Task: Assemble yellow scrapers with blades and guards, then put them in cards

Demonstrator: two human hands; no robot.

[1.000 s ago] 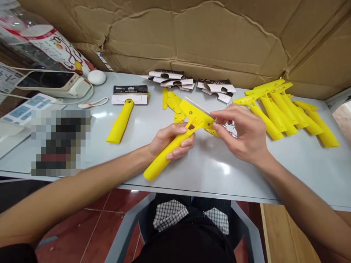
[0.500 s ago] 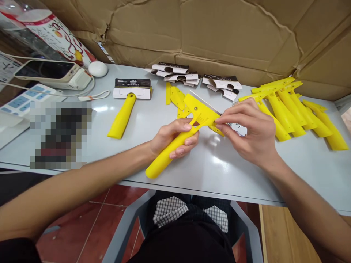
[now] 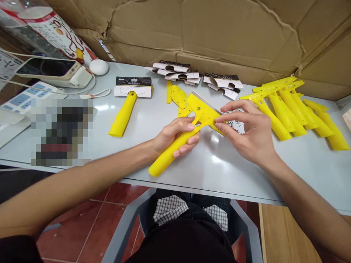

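My left hand [image 3: 179,137] is wrapped round the handle of a yellow scraper [image 3: 167,155], which is tilted with its head up and away from me. A thin metal blade [image 3: 207,100] runs along the far edge of the head, and a round hole shows in its left half. At the head's right corner, my right hand [image 3: 246,131] has thumb and forefinger pinched against the plastic. Whatever lies between those fingertips is too small to make out. Small metal screws [image 3: 238,125] lie partly hidden behind the right hand. Yellow cover plates [image 3: 178,96] rest beyond the scraper.
A carded scraper [image 3: 123,115] lies left. Folded black-and-white cards [image 3: 175,71] sit at the back; several yellow scraper handles [image 3: 287,109] are piled right. Further left are a phone [image 3: 46,68], a power strip [image 3: 27,96] and a blurred-out item [image 3: 63,131]. Cardboard [image 3: 205,36] walls the back.
The scraper head has turned slightly, so more of the blade's face shows. My right forefinger has lifted a little from the blade edge, while thumb and another finger stay at the corner.
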